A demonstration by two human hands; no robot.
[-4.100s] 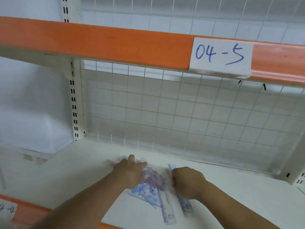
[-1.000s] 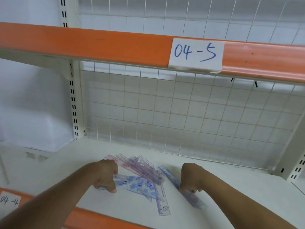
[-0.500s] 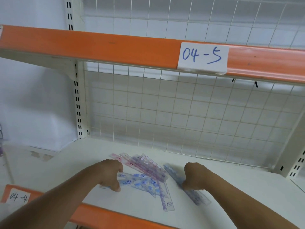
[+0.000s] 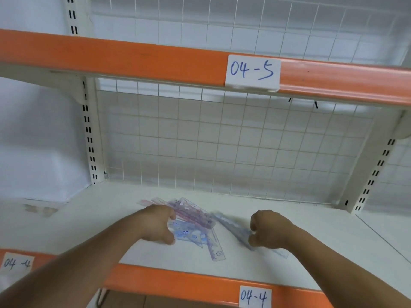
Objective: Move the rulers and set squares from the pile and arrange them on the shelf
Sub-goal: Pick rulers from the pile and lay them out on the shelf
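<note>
A pile of clear plastic rulers and set squares lies on the white shelf, pink ones on top and blue set squares beneath. A purple ruler sticks out toward the front. My left hand rests on the pile's left side, fingers curled over the pink and blue pieces. My right hand is closed on a blue ruler lying diagonally to the right of the pile; the ruler's near end shows behind the wrist.
A wire grid back panel closes the shelf's rear. The orange upper shelf edge with label "04-5" hangs overhead. The orange front edge carries label "04-4". Slotted uprights stand at the left and right.
My head has pulled back a little, so the front edge and its label show. Both hands stay on the rulers; the right hand has shifted slightly right with the blue ruler.
</note>
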